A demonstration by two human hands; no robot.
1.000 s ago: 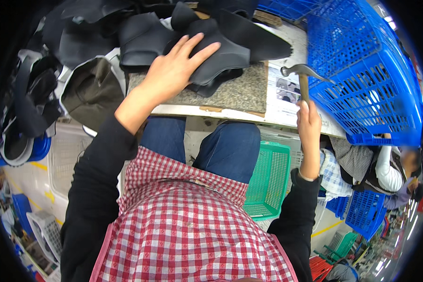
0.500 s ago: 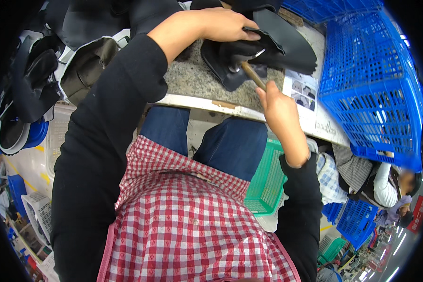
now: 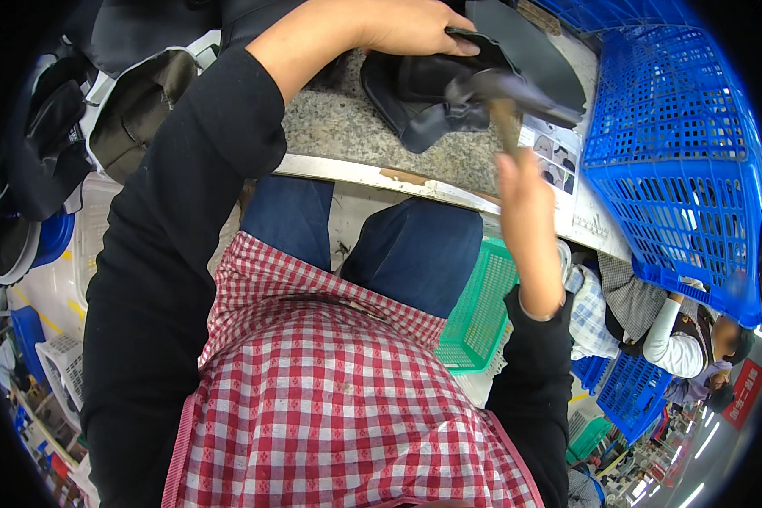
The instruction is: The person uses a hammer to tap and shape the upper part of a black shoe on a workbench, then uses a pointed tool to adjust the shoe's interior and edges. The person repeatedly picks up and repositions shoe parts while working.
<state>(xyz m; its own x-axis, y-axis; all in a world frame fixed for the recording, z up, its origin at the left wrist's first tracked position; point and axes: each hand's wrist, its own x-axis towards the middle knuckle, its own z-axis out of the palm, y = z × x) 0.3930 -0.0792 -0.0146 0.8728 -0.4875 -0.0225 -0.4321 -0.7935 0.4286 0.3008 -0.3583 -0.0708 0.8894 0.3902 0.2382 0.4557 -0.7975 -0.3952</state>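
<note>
My right hand point(image 3: 527, 190) is closed round the wooden handle of a hammer point(image 3: 506, 125). The hammer's head is smeared by motion above a black leather piece point(image 3: 538, 59), which looks like a boot upper and lies on a speckled stone slab point(image 3: 326, 127). At the far side my left hand point(image 3: 406, 25) pinches a folded edge of that leather between thumb and fingers. The lower flap of the leather spreads over the slab near its front.
Several black boot uppers point(image 3: 157, 34) crowd the far left. To the right stands a tall blue plastic basket point(image 3: 652, 169), beside a printed picture sheet point(image 3: 559, 157). Below the bench edge sits a green basket point(image 3: 474, 330). Another person point(image 3: 673, 339) is at the right.
The hammer has risen off the leather and swung right, blurred, with my right hand shifting right. My left hand keeps its hold on the leather; the whole view has shifted slightly.
</note>
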